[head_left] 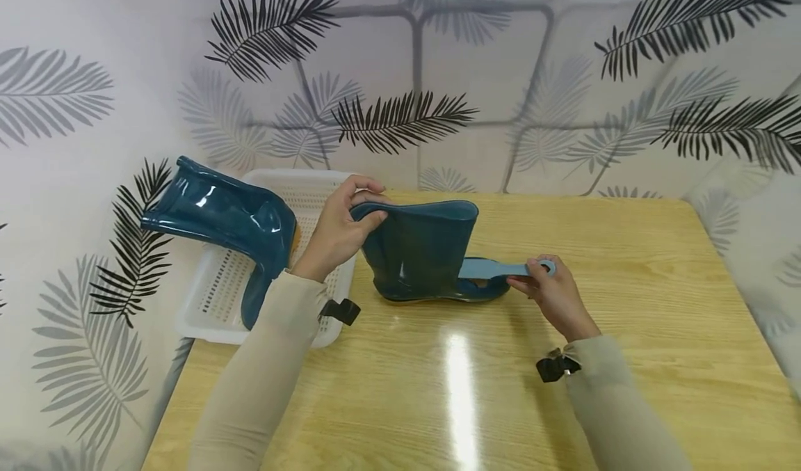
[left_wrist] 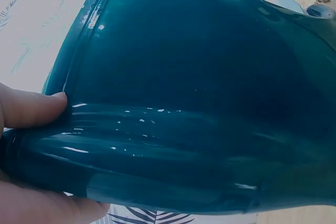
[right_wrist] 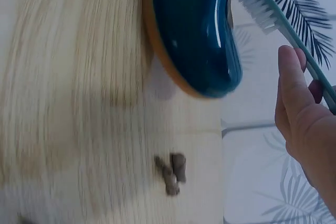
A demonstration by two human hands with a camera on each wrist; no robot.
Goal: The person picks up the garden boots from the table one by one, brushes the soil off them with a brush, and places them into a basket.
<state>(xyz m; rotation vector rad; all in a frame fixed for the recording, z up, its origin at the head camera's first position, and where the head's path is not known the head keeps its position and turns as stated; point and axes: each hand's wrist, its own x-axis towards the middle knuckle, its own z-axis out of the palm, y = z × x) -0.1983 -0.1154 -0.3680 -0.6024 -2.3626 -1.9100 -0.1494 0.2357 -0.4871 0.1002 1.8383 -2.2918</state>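
Observation:
A dark teal rubber boot (head_left: 419, 255) stands on the table with its toe to the right. My left hand (head_left: 341, 227) grips the left side of its top rim, thumb on the near face, as the left wrist view shows up close. A light blue brush (head_left: 484, 269) lies over the boot's toe. Its handle is held by my right hand (head_left: 557, 293), between thumb and fingers. In the right wrist view, white bristles (right_wrist: 254, 3) face the toe of the boot (right_wrist: 194, 35). Whether the bristles touch it, I cannot tell.
A second teal boot (head_left: 219, 210) lies tilted in a white plastic basket (head_left: 203, 332) at the left, its shaft jutting over the rim. Brown clumps (right_wrist: 172, 174) sit on the wooden table (head_left: 657, 304) beyond the toe. A leaf-patterned covering (head_left: 500, 109) borders the table.

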